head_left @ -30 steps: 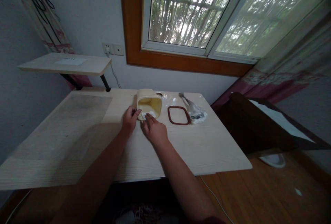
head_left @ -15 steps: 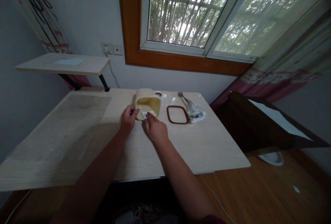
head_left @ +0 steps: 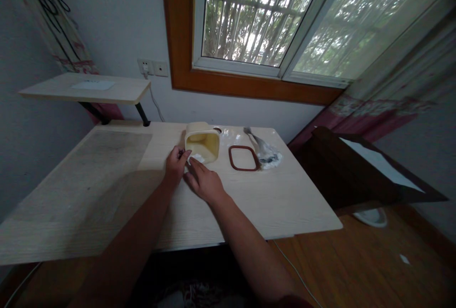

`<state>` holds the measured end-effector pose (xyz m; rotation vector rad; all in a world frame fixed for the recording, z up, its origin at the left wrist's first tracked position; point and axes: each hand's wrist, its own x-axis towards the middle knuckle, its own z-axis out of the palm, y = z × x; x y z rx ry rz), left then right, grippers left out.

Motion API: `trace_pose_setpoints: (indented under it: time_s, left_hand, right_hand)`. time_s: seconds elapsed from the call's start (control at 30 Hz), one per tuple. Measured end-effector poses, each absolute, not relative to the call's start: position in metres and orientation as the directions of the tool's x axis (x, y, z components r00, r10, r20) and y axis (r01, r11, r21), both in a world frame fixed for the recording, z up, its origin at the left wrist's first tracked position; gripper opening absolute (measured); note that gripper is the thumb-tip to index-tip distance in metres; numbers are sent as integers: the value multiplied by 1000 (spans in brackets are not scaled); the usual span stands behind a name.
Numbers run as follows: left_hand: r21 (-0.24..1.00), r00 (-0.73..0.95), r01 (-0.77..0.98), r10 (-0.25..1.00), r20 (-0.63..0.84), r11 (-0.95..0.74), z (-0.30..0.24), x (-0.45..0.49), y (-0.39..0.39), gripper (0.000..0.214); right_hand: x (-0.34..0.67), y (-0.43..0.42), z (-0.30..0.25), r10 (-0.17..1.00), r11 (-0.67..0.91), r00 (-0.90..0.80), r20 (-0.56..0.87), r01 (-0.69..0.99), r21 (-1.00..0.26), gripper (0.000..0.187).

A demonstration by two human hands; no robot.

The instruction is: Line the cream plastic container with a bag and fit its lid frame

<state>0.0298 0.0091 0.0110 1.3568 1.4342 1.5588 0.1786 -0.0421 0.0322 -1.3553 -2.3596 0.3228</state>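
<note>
While gripping container [head_left: 211,145] with left hand [head_left: 174,166] near back edge of tabletop [head_left: 285,199] below window [head_left: 249,23], shifting right hand [head_left: 205,182], hold unclear, leftward.

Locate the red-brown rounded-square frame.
In the head view, the red-brown rounded-square frame lies on the pale wooden table, between the open cream container on its left and the clear plastic bag on its right.
</note>
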Motion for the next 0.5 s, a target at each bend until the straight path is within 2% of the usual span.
trace_pose_setpoints:
  time_s: [0.17,0.5]
  left_hand:
    - [952,-290,218,917,272,-214,7,28,12,29]
    - [955,-276,205,924,265,-213,8,30,10,29]
  right_hand:
    - [181,-41,32,864,504,-449,228,772,-388,52]
    - [191,-34,33,949,273,-213,233,924,-269,48]
